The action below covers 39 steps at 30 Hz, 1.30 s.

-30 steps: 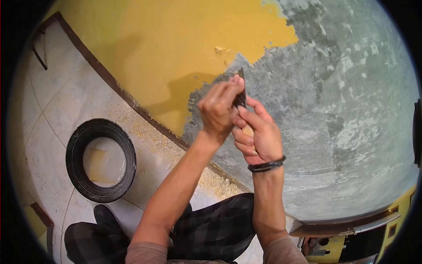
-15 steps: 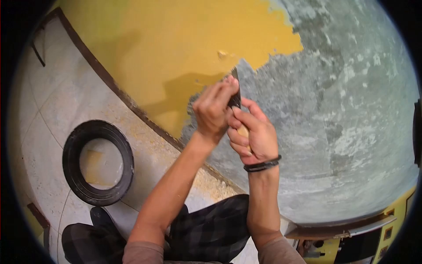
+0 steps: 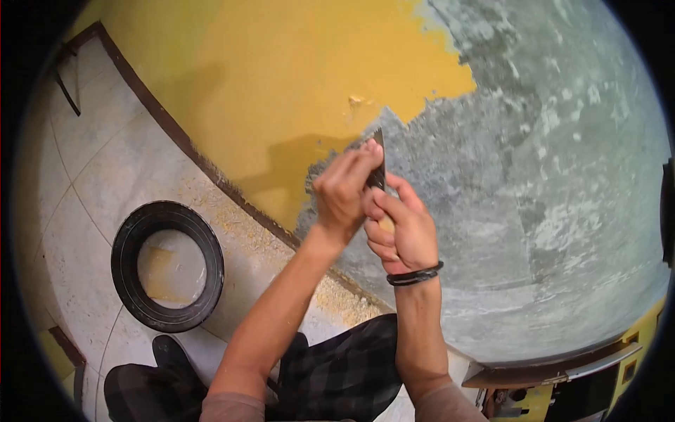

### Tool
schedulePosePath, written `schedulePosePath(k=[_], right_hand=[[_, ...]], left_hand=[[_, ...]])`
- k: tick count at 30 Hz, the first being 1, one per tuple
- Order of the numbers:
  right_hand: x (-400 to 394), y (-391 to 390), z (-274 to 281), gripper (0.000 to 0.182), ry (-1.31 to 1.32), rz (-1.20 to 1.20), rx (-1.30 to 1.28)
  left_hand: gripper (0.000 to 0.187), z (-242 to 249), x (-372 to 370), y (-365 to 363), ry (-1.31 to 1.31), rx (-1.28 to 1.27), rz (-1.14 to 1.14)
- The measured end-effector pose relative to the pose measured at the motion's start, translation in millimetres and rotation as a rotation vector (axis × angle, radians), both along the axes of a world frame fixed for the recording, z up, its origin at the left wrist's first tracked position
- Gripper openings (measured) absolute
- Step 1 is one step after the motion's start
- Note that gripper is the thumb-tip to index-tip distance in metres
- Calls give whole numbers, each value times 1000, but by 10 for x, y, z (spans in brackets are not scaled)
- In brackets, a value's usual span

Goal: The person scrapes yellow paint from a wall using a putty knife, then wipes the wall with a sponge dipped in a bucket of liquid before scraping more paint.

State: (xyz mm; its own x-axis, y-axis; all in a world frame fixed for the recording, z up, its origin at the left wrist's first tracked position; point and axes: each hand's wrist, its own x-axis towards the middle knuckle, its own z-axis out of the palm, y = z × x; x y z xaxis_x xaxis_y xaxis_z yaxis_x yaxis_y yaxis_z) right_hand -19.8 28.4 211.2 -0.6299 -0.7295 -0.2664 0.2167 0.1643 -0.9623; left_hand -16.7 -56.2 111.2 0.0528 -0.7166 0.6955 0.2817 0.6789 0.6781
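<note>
Both my hands grip one scraper [image 3: 380, 176] with a dark metal blade and a pale wooden handle. My right hand [image 3: 408, 225], with black bands at the wrist, is wrapped round the handle. Farther up, my left hand [image 3: 343, 186] is closed on the blade, its fingers near the tip. The blade's end is at the ragged border where yellow paint [image 3: 295, 77] meets bare grey wall [image 3: 506, 183]. A small lifted flake [image 3: 358, 104] shows in the paint just above the tip. My fingers hide part of the blade.
A round black tub [image 3: 123, 264] with milky liquid stands on the tiled floor at left. Paint chips [image 3: 344, 299] lie along the wall's brown skirting [image 3: 176, 137]. My bent knee [image 3: 344, 366] is close below my arms. Shelf-like furniture [image 3: 555, 373] shows at lower right.
The view has shifted slightly, so wall edge and tub sit a little lower and the tub farther right. Both hands keep their hold on the scraper, its tip still near the paint border.
</note>
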Motion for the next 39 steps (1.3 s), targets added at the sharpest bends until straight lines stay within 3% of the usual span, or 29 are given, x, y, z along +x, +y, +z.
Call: schedulePosePath(k=[13, 22, 24, 32, 34, 39], right_hand=[[-205, 221, 358, 28, -65, 16, -82], [-165, 2, 346, 29, -87, 31, -107], [-107, 13, 395, 30, -83, 60, -106], [41, 158, 367, 31, -65, -59, -79], [1, 151, 406, 30, -44, -115, -64], [-178, 318, 391, 27, -72, 0, -114]], left_hand=[[16, 419, -247, 70, 126, -67, 97], [23, 409, -171, -115, 88, -72, 134], [16, 484, -128, -81, 136, -31, 119], [14, 391, -171, 38, 157, -29, -24], [16, 452, -215, 64, 187, -79, 61], [16, 482, -189, 171, 109, -97, 82]])
